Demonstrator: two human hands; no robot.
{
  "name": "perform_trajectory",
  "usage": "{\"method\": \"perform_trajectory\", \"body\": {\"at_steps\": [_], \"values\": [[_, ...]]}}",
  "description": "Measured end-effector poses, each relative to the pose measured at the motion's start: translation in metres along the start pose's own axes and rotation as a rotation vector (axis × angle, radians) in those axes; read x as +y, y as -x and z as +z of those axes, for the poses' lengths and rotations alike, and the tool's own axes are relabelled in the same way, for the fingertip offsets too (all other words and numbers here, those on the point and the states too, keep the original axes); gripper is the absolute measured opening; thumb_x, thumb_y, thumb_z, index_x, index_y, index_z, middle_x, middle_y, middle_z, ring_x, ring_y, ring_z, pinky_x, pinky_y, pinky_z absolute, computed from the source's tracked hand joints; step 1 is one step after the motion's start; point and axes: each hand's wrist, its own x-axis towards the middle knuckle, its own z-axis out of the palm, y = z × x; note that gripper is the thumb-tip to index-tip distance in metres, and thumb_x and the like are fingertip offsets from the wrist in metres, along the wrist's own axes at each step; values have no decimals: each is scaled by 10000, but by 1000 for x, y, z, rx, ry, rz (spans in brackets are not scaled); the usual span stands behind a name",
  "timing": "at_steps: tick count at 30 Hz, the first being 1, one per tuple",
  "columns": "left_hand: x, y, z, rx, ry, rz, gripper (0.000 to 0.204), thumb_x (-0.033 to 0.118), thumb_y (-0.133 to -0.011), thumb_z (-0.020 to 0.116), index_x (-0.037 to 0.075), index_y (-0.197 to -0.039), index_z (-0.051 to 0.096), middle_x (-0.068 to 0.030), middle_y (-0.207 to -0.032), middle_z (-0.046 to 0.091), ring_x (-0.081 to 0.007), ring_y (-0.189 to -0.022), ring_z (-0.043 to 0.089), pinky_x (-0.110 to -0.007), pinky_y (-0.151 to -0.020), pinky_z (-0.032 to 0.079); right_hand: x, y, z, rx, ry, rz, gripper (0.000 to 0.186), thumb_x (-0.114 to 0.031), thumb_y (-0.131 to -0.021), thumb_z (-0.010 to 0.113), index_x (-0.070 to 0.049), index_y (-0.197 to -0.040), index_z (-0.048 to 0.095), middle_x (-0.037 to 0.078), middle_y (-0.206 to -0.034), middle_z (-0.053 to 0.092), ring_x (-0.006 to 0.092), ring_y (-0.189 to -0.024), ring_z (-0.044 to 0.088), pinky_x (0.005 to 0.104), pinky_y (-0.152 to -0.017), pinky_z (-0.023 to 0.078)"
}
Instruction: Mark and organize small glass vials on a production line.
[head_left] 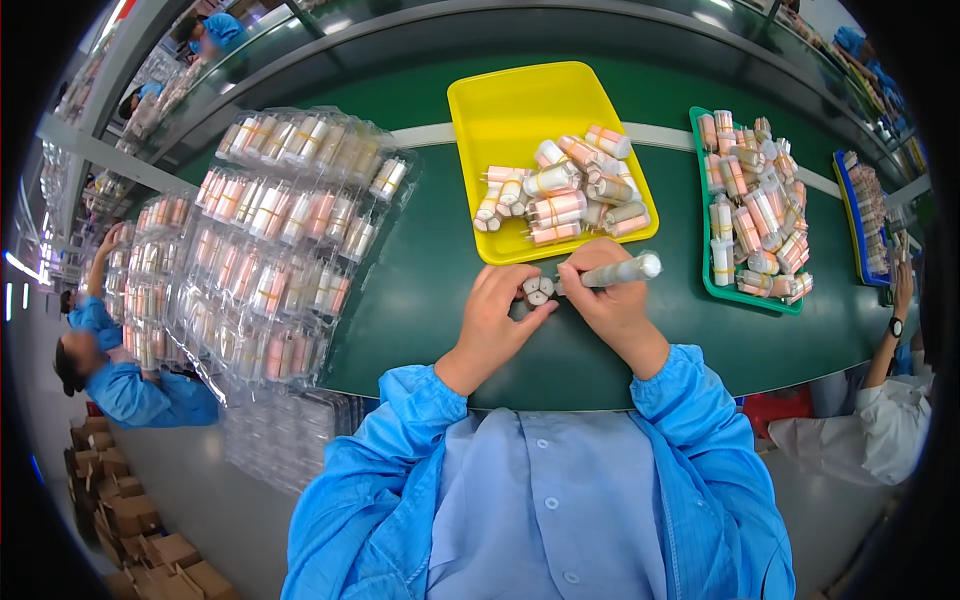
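My left hand (492, 322) pinches a bundle of small cylinders (538, 290), whose round ends face up. In my right hand (612, 312) is a thick, pale pen-shaped tool (622, 270), gripped like a pen and slanting up to the right. Its tip points left at the bundle; whether it touches cannot be made out. Just beyond both hands lies a yellow tray (520, 105), with a heap of pink, white and grey cylinder bundles (560, 190) in its near half.
Clear plastic trays (270, 220) of similar bundles cover the left of the green table (420, 350). A green tray (708, 285) of bundles stands to the right, with a blue tray (850, 220) beyond. Co-workers (130, 380) are at left and a person's arm (893, 340) at right.
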Motion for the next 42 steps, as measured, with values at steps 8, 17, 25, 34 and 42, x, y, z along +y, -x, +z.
{"method": "perform_trajectory", "body": {"at_steps": [8,17,25,34,42], "values": [[-7,-1,-2,-46,3,82,442,102,-732,877,30,-1121,680,-122,-1068,690,-322,-975,637,-420,-867,531,0,-1,1,-67,100,-51,154,-37,-809,807,-58,-822,655,87,-775,638,277,-677,613,391,-601,492],[-5,0,1,-7,-10,139,447,88,-724,864,29,-1126,680,-126,-1070,685,-325,-972,642,-429,-874,526,0,3,4,-88,135,-43,165,-43,-814,806,-55,-811,641,85,-796,632,281,-693,611,388,-608,487],[-4,9,9,2,-82,2,499,73,-719,866,19,-1162,642,-132,-1071,641,-287,-914,637,-385,-775,542,-1,3,8,-114,112,-45,163,-35,-841,784,-47,-795,628,84,-788,613,272,-692,594,381,-609,474],[-4,18,10,-107,150,-16,719,-36,-752,775,-14,-1393,449,-176,-1225,636,-285,-1131,665,-379,-1004,546,0,3,3,-4,-127,134,156,-30,-876,760,-43,-799,625,65,-790,622,205,-707,608,342,-624,473],[7,6,8,-25,-65,110,744,30,-719,848,4,-1363,477,-157,-1146,627,-302,-979,657,-378,-857,559,1,2,5,-146,85,-39,160,-71,-826,801,-57,-802,644,92,-793,619,301,-728,607,406,-641,491]]}}
